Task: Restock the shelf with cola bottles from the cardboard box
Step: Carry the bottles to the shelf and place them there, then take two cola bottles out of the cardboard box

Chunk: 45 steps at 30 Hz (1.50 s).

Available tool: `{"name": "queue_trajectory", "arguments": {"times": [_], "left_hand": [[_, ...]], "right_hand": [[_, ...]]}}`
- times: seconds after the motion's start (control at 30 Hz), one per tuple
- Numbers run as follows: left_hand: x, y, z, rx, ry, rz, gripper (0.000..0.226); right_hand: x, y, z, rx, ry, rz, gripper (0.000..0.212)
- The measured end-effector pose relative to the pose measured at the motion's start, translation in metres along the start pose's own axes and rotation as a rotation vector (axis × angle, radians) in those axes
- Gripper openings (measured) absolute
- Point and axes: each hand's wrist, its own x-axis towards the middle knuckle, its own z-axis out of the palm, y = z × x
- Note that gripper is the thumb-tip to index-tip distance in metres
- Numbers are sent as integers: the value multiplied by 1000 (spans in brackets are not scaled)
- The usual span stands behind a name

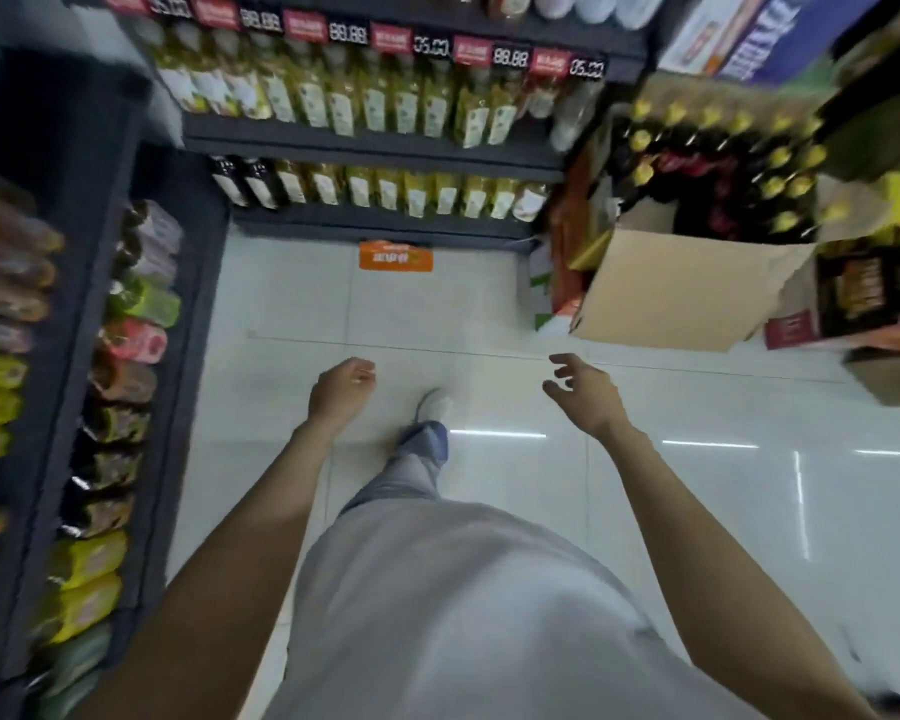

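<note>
Step, as we judge: approach, nothing picked yet. Left hand (340,389) fingers loosely curled, empty; right hand (585,389) fingers spread wide, empty. Open brown cardboard box (681,288) of dark yellow-capped cola bottles (723,163) beyond right fingers, well apart. Next we need reach into box.

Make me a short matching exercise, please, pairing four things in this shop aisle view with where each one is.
Things:
1. cardboard box
2. orange floor sticker
3. snack packets
4. white shoe

Places:
A. on the left-hand shelving
B. ahead to the right, flaps open
C. on the tiles between the two hands
D. on the floor at the foot of the far shelf

Pairs: 1-B, 2-D, 3-A, 4-C
</note>
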Motion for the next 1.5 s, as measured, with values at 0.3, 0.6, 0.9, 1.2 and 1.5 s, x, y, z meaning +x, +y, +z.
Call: {"name": "queue_trajectory", "arguments": {"times": [0.3,0.6,0.9,1.2,1.5], "left_hand": [[99,226,80,107,-74,257,24],[169,380,226,107,1,243,40],[236,410,297,222,302,157,70],[256,413,324,301,364,10,79],[254,395,336,383,455,136,74]], "right_hand": [[132,76,-159,121,202,49,35],[293,161,-277,56,153,-157,35],[433,122,-275,-131,-130,-616,66],[492,100,-245,-403,-304,-817,83],[495,118,-223,-359,-248,-891,70]]}}
